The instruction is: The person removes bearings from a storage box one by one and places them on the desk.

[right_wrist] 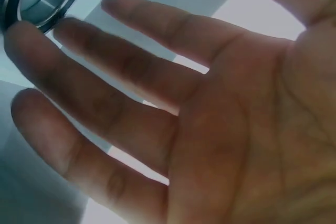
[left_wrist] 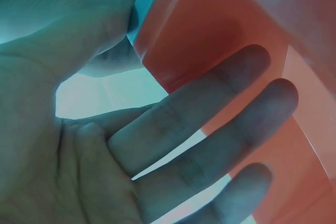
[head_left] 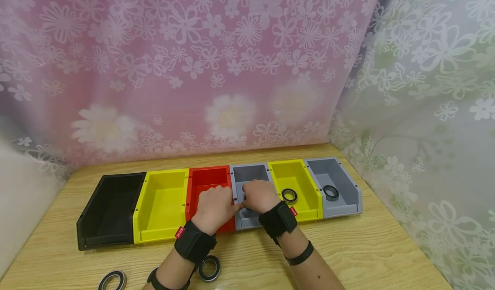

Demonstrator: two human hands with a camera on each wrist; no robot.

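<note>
My left hand [head_left: 214, 208] is over the front of the red bin [head_left: 209, 176], its thumb reaching toward the right hand at the edge of the middle grey bin [head_left: 249, 171]. In the left wrist view, this hand [left_wrist: 105, 166] has its fingers extended and spread beside the red wall. My right hand [head_left: 260, 196] is over the middle grey bin, and the right wrist view shows the hand [right_wrist: 210, 114] with loosely extended fingers. A bearing [right_wrist: 13, 3] shows beyond those fingertips; whether they touch it I cannot tell.
A black bin [head_left: 116, 204] and a yellow bin [head_left: 164, 199] stand left. Right of my hands, another yellow bin [head_left: 305, 187] holds a bearing [head_left: 284, 195], and the end grey bin [head_left: 330, 167] holds another [head_left: 325, 192]. Several bearings, including one [head_left: 209, 278], lie on the wooden table [head_left: 367, 247].
</note>
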